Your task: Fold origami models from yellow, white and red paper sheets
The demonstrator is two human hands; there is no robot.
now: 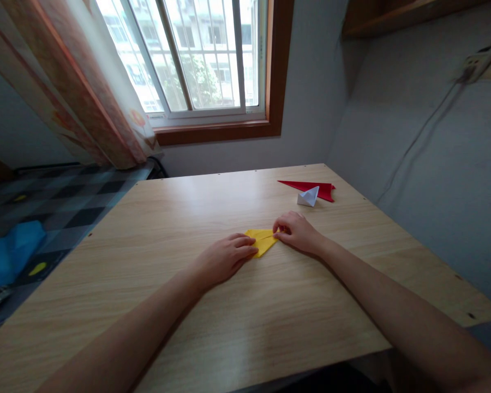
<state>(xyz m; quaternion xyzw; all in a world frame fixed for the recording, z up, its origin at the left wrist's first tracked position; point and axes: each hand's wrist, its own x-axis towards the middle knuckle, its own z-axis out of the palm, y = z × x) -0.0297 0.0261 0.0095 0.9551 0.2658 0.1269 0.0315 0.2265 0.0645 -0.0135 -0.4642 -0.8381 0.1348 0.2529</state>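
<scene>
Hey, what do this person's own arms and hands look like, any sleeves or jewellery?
The left hand and right hand are both bare, without gloves, and no rings can be made out. The left forearm and right forearm are uncovered too: no sleeve, watch or bracelet shows on either.

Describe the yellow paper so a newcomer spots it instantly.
Start at the window, then drop to the pale wooden table in front of it. Near its middle, the left hand and right hand touch opposite ends of a folded yellow paper. The folded red paper and white paper lie farther back, untouched.
</scene>
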